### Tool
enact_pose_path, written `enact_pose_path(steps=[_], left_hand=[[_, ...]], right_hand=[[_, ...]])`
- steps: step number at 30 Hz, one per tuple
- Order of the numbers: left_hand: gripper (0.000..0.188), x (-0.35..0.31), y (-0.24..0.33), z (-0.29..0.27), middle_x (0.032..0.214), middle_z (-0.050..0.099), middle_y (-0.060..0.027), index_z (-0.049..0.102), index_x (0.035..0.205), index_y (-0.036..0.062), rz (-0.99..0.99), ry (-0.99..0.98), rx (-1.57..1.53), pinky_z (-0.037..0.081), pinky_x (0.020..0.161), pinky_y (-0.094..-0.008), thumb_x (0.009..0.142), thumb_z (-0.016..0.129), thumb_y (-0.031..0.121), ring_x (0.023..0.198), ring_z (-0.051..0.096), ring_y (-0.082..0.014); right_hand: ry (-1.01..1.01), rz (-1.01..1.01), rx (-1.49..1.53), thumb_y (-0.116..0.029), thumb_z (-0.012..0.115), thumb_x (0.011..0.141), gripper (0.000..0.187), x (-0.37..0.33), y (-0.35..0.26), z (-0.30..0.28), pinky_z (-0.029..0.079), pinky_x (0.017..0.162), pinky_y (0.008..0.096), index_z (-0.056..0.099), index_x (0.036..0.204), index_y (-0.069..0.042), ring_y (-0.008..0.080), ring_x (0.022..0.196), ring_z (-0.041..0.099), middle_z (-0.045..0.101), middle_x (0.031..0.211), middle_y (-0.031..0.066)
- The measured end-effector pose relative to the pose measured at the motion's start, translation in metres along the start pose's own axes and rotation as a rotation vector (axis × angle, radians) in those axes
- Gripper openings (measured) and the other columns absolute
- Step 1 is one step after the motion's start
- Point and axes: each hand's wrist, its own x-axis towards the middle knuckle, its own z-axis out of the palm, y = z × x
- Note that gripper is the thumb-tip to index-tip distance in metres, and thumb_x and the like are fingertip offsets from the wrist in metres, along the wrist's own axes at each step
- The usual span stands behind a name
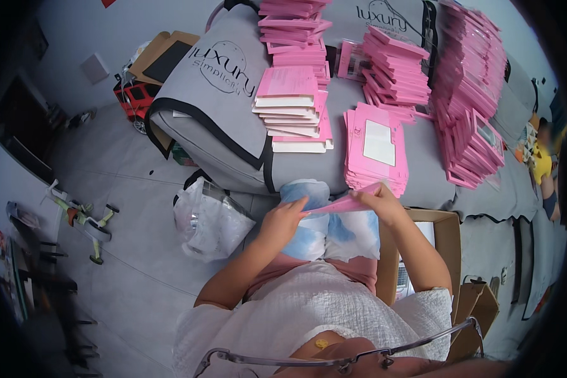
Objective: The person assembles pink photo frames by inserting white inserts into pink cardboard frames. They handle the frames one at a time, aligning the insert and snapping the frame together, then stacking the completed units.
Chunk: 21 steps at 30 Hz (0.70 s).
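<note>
"Above the knees (353, 236), what do you see being held?"

"One pink card (339, 205), thin and on a slant, with its right end nearer the sofa (223, 154). Blue-and-white cloth covers the knees below it."

"How is the left hand (287, 217) set?"

"Its fingers are drawn together, pinching the card's left end."

"And the right hand (379, 201)?"

"Closed as well, pinching the other end. I cannot tell how its hidden fingertips lie underneath."

"What sits nearest?"

"Just beyond the right hand, a pile of pink cards (377, 148) lies at the front of the grey sofa, the top one showing a white panel. Left of that stands a stack of pink and white boxes (290, 113)."

"More behind?"

"Yes, a leaning stack of pink packs (397, 69), and to its right a taller heap of pink packets (472, 69), shiny as though under clear plastic."

"What about the floor (148, 239)?"

"A clear plastic bag (211, 220) rests against the sofa's foot, left of the knees. By the right forearm stands an open cardboard box (447, 230). Farther left are a small green tricycle (88, 223) and a red toy car (135, 104)."
</note>
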Motion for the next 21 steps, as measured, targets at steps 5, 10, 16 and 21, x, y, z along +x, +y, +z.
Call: enact_pose_path(steps=[5,10,16,21], left_hand=[[0.036,0.002,0.003,0.002,0.099,0.066,-0.0084,0.058,0.116,0.0092,0.154,0.101,0.016,0.052,0.069,-0.0381,0.08,0.058,0.006,0.085,0.063,-0.0279],[0.047,0.007,0.007,-0.002,0.11,0.057,-0.0126,0.051,0.122,0.0064,0.207,0.425,-0.014,0.048,0.082,-0.0352,0.078,0.064,0.014,0.097,0.058,-0.0273],[0.061,-0.001,-0.009,0.01,0.118,0.046,-0.0117,0.039,0.13,-0.0022,0.069,0.528,-0.971,0.033,0.099,-0.0332,0.089,0.059,0.038,0.112,0.045,-0.0197],[0.053,-0.007,-0.006,0.004,0.114,0.055,-0.0097,0.05,0.125,-0.0033,-0.011,0.231,-1.061,0.036,0.094,-0.0272,0.093,0.05,0.04,0.107,0.049,-0.0162]], right_hand=[[0.04,0.125,0.012,-0.024,0.062,0.087,0.03,-0.029,-0.017,0.012,0.045,0.083,0.0273,0.066,0.108,-0.004,0.0121,0.094,0.056,0.065,0.1,0.0049],[0.137,0.004,0.019,-0.024,0.063,0.088,0.031,-0.039,-0.006,0.002,0.044,0.087,0.0291,0.064,0.111,-0.003,0.0144,0.097,0.057,0.064,0.103,0.0056],[0.236,-0.024,0.2,-0.022,0.065,0.086,0.04,-0.048,0.003,0.0,0.041,0.093,0.0308,0.056,0.118,0.0,0.0169,0.106,0.054,0.059,0.114,0.0073],[0.126,-0.279,0.088,-0.013,0.065,0.087,0.029,-0.048,0.006,0.005,0.045,0.085,0.0286,0.06,0.112,0.0,0.0141,0.098,0.056,0.062,0.107,0.0051]])
